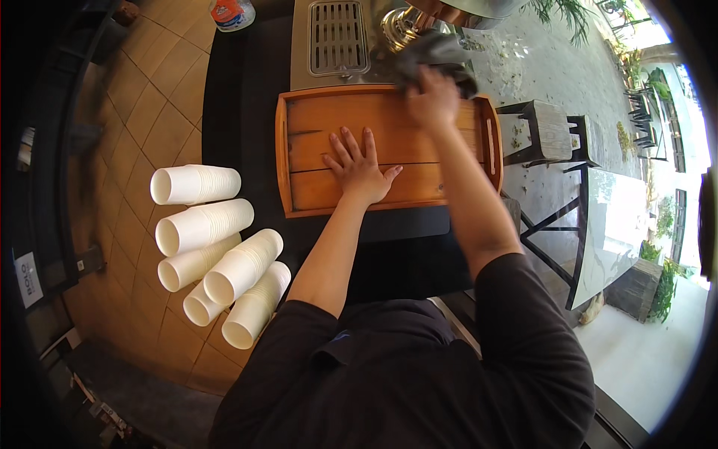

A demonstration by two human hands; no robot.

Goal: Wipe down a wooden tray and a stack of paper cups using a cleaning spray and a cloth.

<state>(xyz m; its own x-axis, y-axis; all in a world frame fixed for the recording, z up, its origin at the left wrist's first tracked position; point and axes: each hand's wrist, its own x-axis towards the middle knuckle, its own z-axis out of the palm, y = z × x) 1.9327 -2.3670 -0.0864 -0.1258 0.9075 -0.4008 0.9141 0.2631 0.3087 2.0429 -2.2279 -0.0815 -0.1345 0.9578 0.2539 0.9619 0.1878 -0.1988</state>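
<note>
A wooden tray [314,191] with raised sides and handle slots lies before me on a black counter [230,112]. My left hand [359,174] rests palm down on the tray's boards, fingers spread, holding nothing. Over the tray's far right edge, my right hand [435,101] grips a dark grey cloth [437,53]; both are blurred. Just beyond the cloth is the shiny metal base [401,28] of some equipment. A metal drip grate [338,38] is set in a steel surface behind the tray.
Several stacks of white paper cups [193,185] lie on their sides at the left. A spray bottle [231,14], partly cut off, stands at the far left of the counter. To the right, beyond the counter, are a wooden stool [547,130] and a white-topped table [608,230].
</note>
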